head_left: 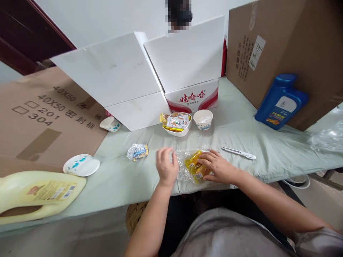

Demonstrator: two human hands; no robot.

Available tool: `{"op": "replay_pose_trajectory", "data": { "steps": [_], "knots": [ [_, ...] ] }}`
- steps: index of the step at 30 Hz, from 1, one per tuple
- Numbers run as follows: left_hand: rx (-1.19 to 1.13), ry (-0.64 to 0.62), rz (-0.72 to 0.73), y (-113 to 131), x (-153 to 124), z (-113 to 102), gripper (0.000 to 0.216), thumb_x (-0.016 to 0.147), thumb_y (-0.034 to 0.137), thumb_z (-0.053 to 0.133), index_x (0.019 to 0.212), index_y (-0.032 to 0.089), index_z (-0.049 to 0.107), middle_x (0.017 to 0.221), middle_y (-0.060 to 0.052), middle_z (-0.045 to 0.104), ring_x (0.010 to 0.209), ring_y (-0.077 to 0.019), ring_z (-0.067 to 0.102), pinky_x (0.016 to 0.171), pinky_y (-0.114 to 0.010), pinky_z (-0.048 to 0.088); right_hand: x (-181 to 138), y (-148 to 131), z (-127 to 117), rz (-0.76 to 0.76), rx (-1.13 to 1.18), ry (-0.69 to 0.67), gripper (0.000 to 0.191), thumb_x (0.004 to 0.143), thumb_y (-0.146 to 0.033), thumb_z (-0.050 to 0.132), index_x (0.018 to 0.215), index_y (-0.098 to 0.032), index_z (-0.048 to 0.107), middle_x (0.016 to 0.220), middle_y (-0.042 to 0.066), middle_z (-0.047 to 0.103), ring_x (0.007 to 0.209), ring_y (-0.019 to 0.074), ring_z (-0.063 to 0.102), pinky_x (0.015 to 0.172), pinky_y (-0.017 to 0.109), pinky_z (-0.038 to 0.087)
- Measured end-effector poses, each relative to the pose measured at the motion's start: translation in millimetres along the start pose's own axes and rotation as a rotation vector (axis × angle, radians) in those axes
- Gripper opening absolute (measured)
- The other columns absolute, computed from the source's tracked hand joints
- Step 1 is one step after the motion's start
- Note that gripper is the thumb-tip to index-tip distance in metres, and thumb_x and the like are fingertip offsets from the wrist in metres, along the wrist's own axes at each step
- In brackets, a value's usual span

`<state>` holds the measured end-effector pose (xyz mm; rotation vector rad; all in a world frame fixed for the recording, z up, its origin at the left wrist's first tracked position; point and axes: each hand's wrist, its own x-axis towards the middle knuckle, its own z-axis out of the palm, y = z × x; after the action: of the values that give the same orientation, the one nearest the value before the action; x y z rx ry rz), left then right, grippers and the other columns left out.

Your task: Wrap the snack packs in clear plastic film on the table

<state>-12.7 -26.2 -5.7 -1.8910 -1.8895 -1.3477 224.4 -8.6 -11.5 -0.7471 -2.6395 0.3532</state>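
Right grip lies spread across a cluster of yellow packets with crinkled clear wrap about them; its underside is hidden, so I cannot tell whether it clasps anything. Left grip is at nine o'clock from the packets, loosely curled and blurred; I see nothing in it, yet cannot tell whether it pinches the wrap's edge. The packets sit close to the counter's near edge, at six o'clock, which is the chief hazard: a hard tug toward me on that slick wrap could send some over. Pressing down while pulling the wrap toward nine o'clock might tear it and scatter the pieces. At eleven o'clock the white bowl is heaped to its rim, so a careless addition could slide off the top. At twelve the paper cup looks light, easily knocked by an overreach. Between two and three o'clock, a slim white tool could be nudged by a wide sweep.
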Motion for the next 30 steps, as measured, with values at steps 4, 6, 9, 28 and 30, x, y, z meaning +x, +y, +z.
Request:
{"op": "replay_pose_trajectory", "data": {
  "steps": [4, 6, 9, 28, 30],
  "knots": [
    [-0.057, -0.487, 0.203, 20.1, -25.0, 16.6, 0.021, 0.088, 0.02, 0.055, 0.109, 0.022, 0.061, 0.108, -0.007, 0.066, 0.103, -0.0219, 0.061, 0.093, -0.039, 0.051, -6.1, 2.4, 6.5, 0.002, -0.024, 0.052, 0.036, 0.083, -0.026, 0.068, 0.117, -0.017, 0.062, 0.125, 0.015, 0.058, 0.116, 0.0289, 0.051, 0.095, 0.046, 0.045],
    [-0.035, -0.56, 0.187, 24.3, -35.6, 22.7, 0.03, 0.089, 0.024, 0.055, 0.118, 0.021, 0.058, 0.12, -0.01, 0.062, 0.113, -0.0252, 0.058, 0.099, -0.044, 0.048, -13.8, 2.3, 6.4, -0.026, -0.023, 0.12, 0.021, 0.087, -0.02, 0.06, 0.107, -0.018, 0.064, 0.122, 0.014, 0.059, 0.111, 0.0259, 0.053, 0.091, 0.043, 0.048],
    [-0.017, -0.596, 0.134, 26.8, -44.2, 22.4, 0.039, 0.09, 0.033, 0.055, 0.127, 0.021, 0.054, 0.131, -0.012, 0.056, 0.12, -0.0282, 0.053, 0.103, -0.048, 0.044, -29.7, 1.0, 6.7, -0.06, -0.026, 0.211, 0.017, 0.091, -0.013, 0.05, 0.098, -0.019, 0.064, 0.115, 0.012, 0.062, 0.101, 0.0218, 0.056, 0.085, 0.037, 0.049],
    [-0.393, -0.902, -0.228, 35.6, -32.1, 21.9, 0.051, 0.056, 0.023, 0.08, 0.105, 0.023, 0.068, 0.136, -0.012, 0.052, 0.125, -0.035, 0.049, 0.107, -0.048, 0.038, -61.0, -0.2, 44.5, 0.2, -0.037, 0.174, 0.017, 0.097, -0.024, 0.046, 0.095, -0.02, 0.062, 0.1, 0.008, 0.065, 0.089, 0.0189, 0.06, 0.076, 0.032, 0.052],
    [-0.603, -0.904, -0.375, 21.9, -23.2, 18.1, 0.052, 0.056, 0.021, 0.079, 0.106, 0.021, 0.066, 0.127, -0.012, 0.059, 0.118, -0.0311, 0.056, 0.101, -0.045, 0.044, -60.9, -1.0, 45.6, 0.207, -0.04, 0.184, 0.017, 0.097, -0.023, 0.045, 0.094, -0.019, 0.061, 0.099, 0.009, 0.065, 0.088, 0.019, 0.061, 0.076, 0.032, 0.052]
  ]
}}
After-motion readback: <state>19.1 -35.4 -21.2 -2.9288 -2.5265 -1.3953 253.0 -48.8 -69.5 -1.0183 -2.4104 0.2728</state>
